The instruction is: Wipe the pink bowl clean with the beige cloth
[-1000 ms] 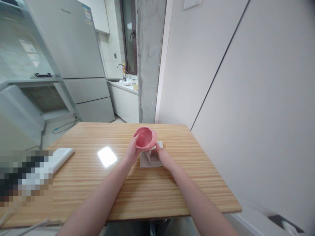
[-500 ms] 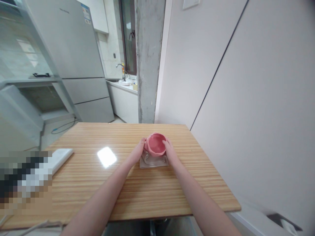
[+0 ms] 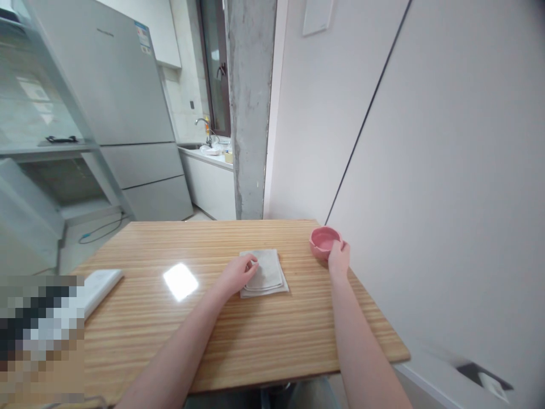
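Observation:
A pink bowl (image 3: 320,247) with a wavy rim is at the right side of the table, close to its far right edge. My right hand (image 3: 339,258) grips its near right side, the thumb at the rim. A folded light grey cloth (image 3: 269,270) lies flat in the middle of the table. My left hand (image 3: 240,272) rests over the cloth's left edge, its fingers loosely curved and a gap showing between thumb and fingers. Whether its fingertips press on the cloth is hard to see.
The wooden table (image 3: 255,341) borders a white wall (image 3: 426,170) on the right. A white flat object (image 3: 102,281) lies at the table's left, beside a pixelated patch. Beyond stand a fridge (image 3: 106,85), a concrete pillar (image 3: 251,113) and a sink counter (image 3: 208,176).
My right hand has carried the bowl off the cloth to the right. My left hand has let go of the bowl and come down at the cloth's left edge. The view has shifted slightly.

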The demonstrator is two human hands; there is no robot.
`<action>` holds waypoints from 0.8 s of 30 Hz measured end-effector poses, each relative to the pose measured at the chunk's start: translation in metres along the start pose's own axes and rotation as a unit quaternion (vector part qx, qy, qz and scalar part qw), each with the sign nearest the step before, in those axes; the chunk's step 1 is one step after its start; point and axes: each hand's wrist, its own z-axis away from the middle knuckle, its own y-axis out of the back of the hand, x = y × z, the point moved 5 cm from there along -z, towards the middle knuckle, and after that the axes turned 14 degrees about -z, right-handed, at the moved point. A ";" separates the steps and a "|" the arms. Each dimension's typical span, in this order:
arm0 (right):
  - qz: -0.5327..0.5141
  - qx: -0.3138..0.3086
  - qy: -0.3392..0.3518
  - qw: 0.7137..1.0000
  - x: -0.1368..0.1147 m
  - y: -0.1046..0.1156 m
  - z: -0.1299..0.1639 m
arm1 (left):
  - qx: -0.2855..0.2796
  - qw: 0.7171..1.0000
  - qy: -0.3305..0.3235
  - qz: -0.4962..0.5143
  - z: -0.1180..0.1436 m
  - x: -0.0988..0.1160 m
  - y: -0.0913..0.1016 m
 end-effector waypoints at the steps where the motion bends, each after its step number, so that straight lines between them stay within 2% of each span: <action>1: 0.004 -0.001 0.001 1.000 0.001 0.001 0.000 | -0.001 1.000 -0.001 -0.001 0.000 0.000 0.000; 13: 0.050 -0.031 -0.002 0.998 0.007 -0.003 -0.003 | -0.008 0.999 -0.019 -0.038 -0.002 0.000 -0.005; 19: 0.149 0.049 -0.011 0.988 0.012 0.004 -0.002 | -0.002 1.000 -0.023 -0.018 0.000 0.000 -0.003; 24: 0.124 0.035 -0.003 0.992 0.022 -0.001 -0.007 | -0.015 0.998 -0.055 -0.014 0.006 0.007 0.004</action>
